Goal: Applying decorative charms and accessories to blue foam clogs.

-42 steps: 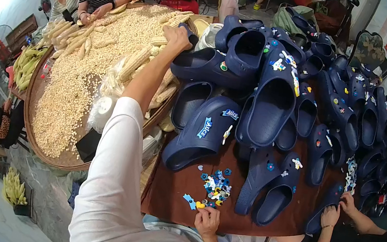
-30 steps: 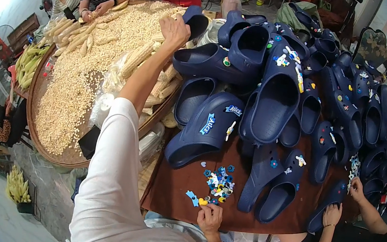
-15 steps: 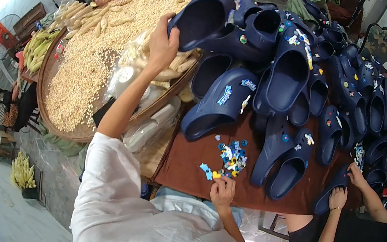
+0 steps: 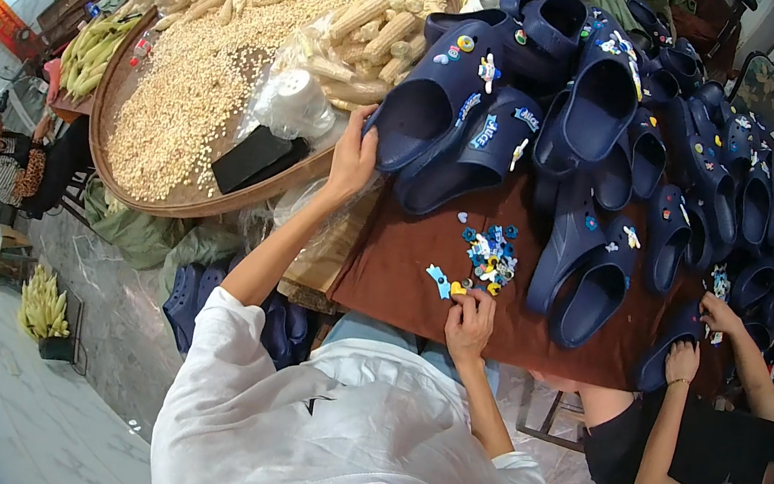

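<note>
My left hand (image 4: 354,158) grips the heel edge of a navy clog (image 4: 421,106) whose top carries small coloured charms. That clog rests against another navy clog (image 4: 475,150) with blue lettered charms, at the far left of the brown cloth. My right hand (image 4: 468,328) is closed low over the cloth, its fingertips on a yellow charm (image 4: 457,290). Beside it lie a light-blue ribbon-shaped charm (image 4: 440,281) and a heap of small blue, white and yellow charms (image 4: 490,253).
Many navy clogs (image 4: 592,290) crowd the brown-covered table (image 4: 394,263). To the left stands a wide round tray (image 4: 150,203) of corn kernels and cobs, with a black phone (image 4: 258,161) on it. At right a co-worker's hands (image 4: 695,342) handle another clog. Other people sit beyond the tray.
My left hand has brought its clog down from above the pile and set it against the lettered clog. My right hand stays at the yellow charm. The whole view has shifted.
</note>
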`<state>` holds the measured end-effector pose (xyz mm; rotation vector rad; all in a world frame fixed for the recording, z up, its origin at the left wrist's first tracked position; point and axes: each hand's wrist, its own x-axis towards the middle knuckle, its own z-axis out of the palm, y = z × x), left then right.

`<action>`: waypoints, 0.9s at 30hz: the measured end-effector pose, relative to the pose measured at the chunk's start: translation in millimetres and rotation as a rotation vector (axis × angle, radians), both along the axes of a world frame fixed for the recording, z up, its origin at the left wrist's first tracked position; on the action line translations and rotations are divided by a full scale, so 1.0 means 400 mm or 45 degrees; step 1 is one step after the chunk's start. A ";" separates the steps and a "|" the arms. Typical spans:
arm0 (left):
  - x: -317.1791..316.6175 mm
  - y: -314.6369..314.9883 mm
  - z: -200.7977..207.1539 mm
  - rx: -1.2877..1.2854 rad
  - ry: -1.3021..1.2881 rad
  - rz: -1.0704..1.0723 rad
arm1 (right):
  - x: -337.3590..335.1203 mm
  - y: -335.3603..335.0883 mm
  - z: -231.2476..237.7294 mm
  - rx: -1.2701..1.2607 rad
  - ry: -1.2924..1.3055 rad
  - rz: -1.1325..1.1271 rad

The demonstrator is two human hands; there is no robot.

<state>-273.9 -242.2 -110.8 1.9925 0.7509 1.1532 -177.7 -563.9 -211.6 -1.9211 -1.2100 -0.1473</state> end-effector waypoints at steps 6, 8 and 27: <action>0.057 -0.015 -0.068 0.451 0.519 0.443 | -0.005 -0.002 -0.004 0.009 -0.036 -0.020; 0.061 -0.026 -0.043 0.526 0.585 0.503 | -0.006 -0.004 -0.007 0.007 -0.035 -0.016; -0.345 -0.432 -0.049 0.278 0.095 0.426 | -0.003 0.001 -0.045 0.082 -0.155 0.093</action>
